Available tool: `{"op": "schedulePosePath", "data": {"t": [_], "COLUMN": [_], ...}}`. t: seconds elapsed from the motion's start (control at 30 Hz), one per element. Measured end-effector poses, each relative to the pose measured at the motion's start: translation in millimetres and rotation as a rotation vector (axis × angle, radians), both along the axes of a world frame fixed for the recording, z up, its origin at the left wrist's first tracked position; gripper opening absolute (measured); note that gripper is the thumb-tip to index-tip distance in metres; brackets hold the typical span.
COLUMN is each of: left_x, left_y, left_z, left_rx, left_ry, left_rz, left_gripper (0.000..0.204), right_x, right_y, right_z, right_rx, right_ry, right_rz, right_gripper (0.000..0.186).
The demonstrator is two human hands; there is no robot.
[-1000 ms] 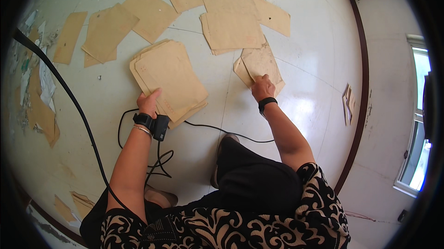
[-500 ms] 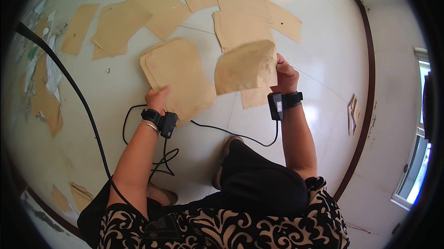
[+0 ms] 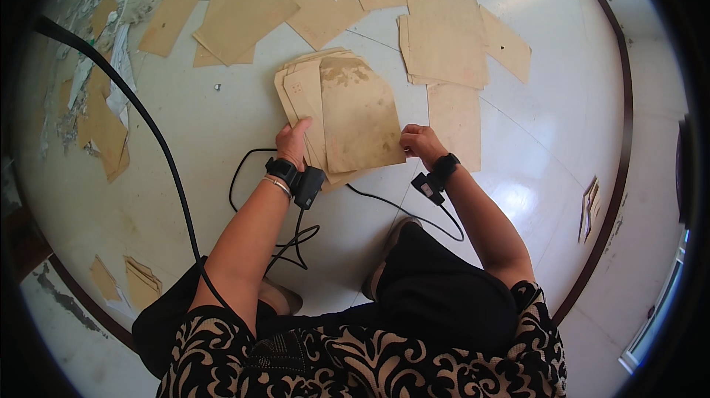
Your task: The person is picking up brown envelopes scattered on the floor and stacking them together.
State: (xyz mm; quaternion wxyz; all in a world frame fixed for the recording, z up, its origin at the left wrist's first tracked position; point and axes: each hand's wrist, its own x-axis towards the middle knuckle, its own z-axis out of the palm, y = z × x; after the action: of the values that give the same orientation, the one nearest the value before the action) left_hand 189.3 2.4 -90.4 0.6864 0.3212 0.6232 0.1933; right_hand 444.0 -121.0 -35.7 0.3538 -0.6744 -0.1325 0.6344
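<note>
A loose stack of tan paper envelopes (image 3: 297,87) is gripped at its lower-left edge by my left hand (image 3: 293,137), thumb on top. On the stack lies a stained, browned envelope (image 3: 359,113), its lower-right edge pinched by my right hand (image 3: 421,139). Another flat envelope (image 3: 454,128) is on the floor just right of that hand. Black devices (image 3: 308,186) with cables are strapped to both my wrists.
More envelopes (image 3: 444,36) spread over the tiled floor (image 3: 532,198) ahead. Torn paper scraps (image 3: 103,124) lie at left, small paper bundles at lower left and right (image 3: 590,206). A black cable (image 3: 170,169) crosses the left side. A wall with dark skirting (image 3: 614,213) bounds the right.
My right hand has lifted the stained envelope from the floor and brought it leftward onto the stack. My left hand and stack have shifted rightward in the view, as has the floor.
</note>
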Motion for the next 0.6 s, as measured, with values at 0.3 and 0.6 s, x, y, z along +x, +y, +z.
{"op": "schedulePosePath", "data": {"t": [0.3, 0.6], "left_x": [14.3, 5.2], "left_y": [-9.0, -3.4], "left_z": [5.1, -4.0], "left_rx": [0.012, 0.067], "left_ry": [-0.139, -0.099], "left_rz": [0.049, 0.013], "left_gripper": [0.028, 0.033], "right_x": [7.7, 25.5], "right_y": [-12.2, -51.9], "right_z": [3.8, 5.1], "right_rx": [-0.001, -0.249], "right_ry": [-0.710, -1.269], "right_rz": [0.182, 0.333], "right_gripper": [0.025, 0.045]}}
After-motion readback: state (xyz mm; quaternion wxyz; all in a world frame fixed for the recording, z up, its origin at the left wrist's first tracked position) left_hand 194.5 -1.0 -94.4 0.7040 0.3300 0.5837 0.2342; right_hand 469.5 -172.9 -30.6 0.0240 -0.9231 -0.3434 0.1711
